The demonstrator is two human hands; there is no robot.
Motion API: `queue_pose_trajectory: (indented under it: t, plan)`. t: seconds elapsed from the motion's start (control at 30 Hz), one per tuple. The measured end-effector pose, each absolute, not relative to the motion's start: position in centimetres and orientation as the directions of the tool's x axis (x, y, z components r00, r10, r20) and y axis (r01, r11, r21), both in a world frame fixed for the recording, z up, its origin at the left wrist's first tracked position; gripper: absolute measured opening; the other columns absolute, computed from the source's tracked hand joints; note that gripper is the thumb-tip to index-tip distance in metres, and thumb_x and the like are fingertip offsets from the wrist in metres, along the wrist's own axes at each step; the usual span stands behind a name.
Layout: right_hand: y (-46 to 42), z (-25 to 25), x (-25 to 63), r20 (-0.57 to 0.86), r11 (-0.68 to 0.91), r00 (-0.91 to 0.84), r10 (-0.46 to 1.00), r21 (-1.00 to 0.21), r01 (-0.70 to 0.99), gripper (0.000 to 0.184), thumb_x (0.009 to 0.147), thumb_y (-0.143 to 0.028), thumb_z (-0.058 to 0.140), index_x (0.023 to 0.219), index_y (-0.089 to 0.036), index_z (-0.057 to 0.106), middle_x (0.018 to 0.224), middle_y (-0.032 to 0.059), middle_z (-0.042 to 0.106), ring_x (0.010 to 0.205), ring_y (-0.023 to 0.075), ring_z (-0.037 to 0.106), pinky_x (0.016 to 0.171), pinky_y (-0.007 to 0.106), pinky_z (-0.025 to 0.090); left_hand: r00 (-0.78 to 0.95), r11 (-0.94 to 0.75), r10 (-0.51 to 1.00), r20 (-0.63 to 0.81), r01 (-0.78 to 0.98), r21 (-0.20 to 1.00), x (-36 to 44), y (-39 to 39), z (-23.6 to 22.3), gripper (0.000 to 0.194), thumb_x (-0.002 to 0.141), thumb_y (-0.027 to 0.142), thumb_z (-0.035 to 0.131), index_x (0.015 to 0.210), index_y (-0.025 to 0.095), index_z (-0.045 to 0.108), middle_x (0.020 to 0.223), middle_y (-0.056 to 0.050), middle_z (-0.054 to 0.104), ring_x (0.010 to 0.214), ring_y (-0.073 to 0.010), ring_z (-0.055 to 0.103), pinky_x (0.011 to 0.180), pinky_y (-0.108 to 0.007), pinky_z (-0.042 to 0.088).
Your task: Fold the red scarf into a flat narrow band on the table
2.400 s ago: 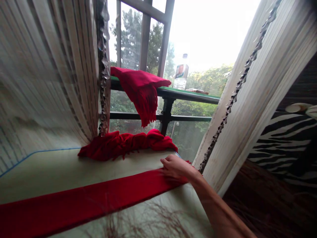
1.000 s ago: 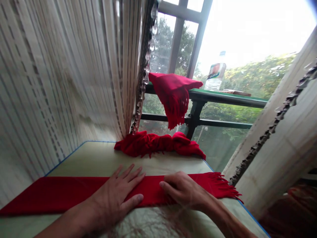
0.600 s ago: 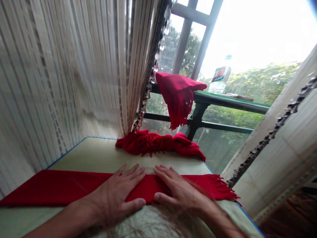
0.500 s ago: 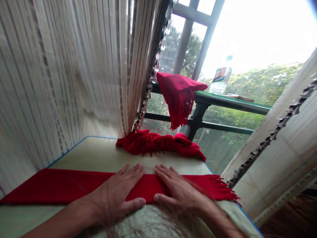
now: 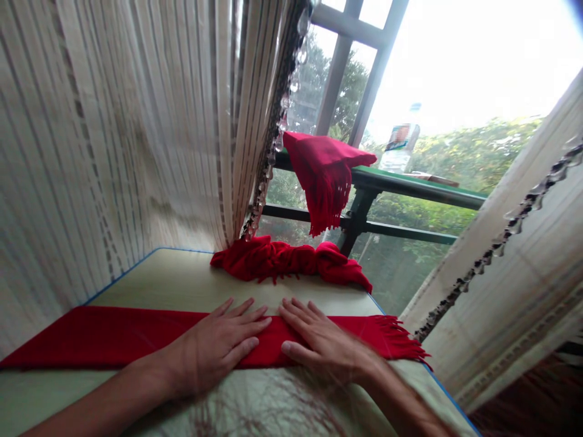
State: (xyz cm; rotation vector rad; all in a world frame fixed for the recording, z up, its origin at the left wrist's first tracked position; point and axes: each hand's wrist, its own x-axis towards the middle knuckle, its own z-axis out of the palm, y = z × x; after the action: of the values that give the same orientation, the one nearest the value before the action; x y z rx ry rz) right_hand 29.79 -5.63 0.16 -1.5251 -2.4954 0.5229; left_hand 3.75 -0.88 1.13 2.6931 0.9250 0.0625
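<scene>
The long, flat strip of red fabric with a fringed end (image 5: 113,337) lies across the near part of a smooth, pale green surface with blue edging (image 5: 173,279), its fringe (image 5: 401,340) at the right side. The left hand (image 5: 214,343) and the right hand (image 5: 319,340) rest palm down on the middle of the strip, apart from each other, fingers spread and clasping nothing; their fingertips reach past its far edge. The step looks like pressing the cloth flat, and it would be done best with light, even pressure through whole palms, working from the centre toward each end so that slack runs outward and does not gather between the hands. Since the fingertips overlap the far edge, they can serve to feel whether that edge runs straight; pushing too hard forward would likely bow it. The near edge deserves the same check. Any layers beneath could slip, though whether the cloth is folded I cannot tell. The fringe seems best combed straight with a fingertip. The bunched red cloth with short tassels (image 5: 273,258) along the far edge sits clear of the strip, so sweeping sideways should leave it undisturbed.
</scene>
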Motion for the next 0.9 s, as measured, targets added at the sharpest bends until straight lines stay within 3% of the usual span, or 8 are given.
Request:
queue_pose_trajectory:
  t: [0.1, 0.2, 0.5, 0.7, 0.9]
  plan:
    - [-5.4, 0.0, 29.6, 0.058, 0.461, -0.480, 0.875, -0.398, 0.793, 0.063, 0.109, -0.051, 0.032, 0.163, -0.018, 0.031, 0.171, 0.0088, 0.024, 0.160, 0.0228, 0.014, 0.131, 0.054, 0.009, 0.783, -0.748, 0.615, -0.091, 0.617, 0.244, 3.9, -0.8, 1.0, 0.055, 0.109, 0.044, 0.039, 0.162, 0.031, 0.034, 0.169, 0.000, 0.025, 0.159, -0.0307, 0.016, 0.129, -0.060, 0.015]
    - [-5.3, -0.2, 29.2, 0.100, 0.518, -0.525, 0.845, -0.393, 0.759, 0.058, 0.110, -0.043, 0.032, 0.163, -0.019, 0.031, 0.171, 0.0076, 0.027, 0.160, 0.0214, 0.016, 0.131, 0.052, 0.011, 0.779, -0.746, 0.619, -0.103, 0.624, 0.234, 4.0, -0.8, 1.1, 0.058, 0.109, 0.045, 0.039, 0.163, 0.027, 0.031, 0.169, -0.002, 0.024, 0.159, -0.0320, 0.016, 0.128, -0.060, 0.015]
    - [-5.6, 0.2, 28.7, -0.043, 0.525, -0.563, 0.825, -0.311, 0.793, 0.072, 0.108, -0.056, 0.034, 0.165, -0.016, 0.018, 0.173, 0.0114, 0.014, 0.161, 0.0256, 0.009, 0.131, 0.053, 0.007, 0.766, -0.740, 0.640, -0.066, 0.637, 0.218, 3.7, -0.9, 0.7, 0.069, 0.106, 0.054, 0.043, 0.164, 0.019, 0.029, 0.169, -0.009, 0.024, 0.159, -0.0310, 0.018, 0.130, -0.054, 0.015]
    - [-5.9, 0.2, 29.0, -0.002, 0.535, -0.566, 0.824, -0.324, 0.780, 0.077, 0.105, -0.062, 0.038, 0.165, -0.017, 0.020, 0.171, 0.0135, 0.019, 0.160, 0.0279, 0.013, 0.130, 0.056, 0.010, 0.769, -0.748, 0.634, -0.079, 0.636, 0.188, 4.0, -1.4, 1.5, 0.072, 0.105, 0.058, 0.042, 0.164, 0.019, 0.029, 0.169, -0.010, 0.022, 0.158, -0.0342, 0.017, 0.128, -0.058, 0.017]
    - [-5.4, -0.1, 28.4, 0.040, 0.516, -0.537, 0.843, -0.347, 0.784, 0.081, 0.103, -0.063, 0.043, 0.163, -0.011, 0.029, 0.169, 0.0169, 0.024, 0.159, 0.0302, 0.019, 0.130, 0.057, 0.013, 0.782, -0.755, 0.620, -0.067, 0.618, 0.219, 3.9, -1.4, 1.4, 0.073, 0.105, 0.060, 0.043, 0.164, 0.020, 0.028, 0.169, -0.010, 0.023, 0.158, -0.0341, 0.018, 0.128, -0.059, 0.017]
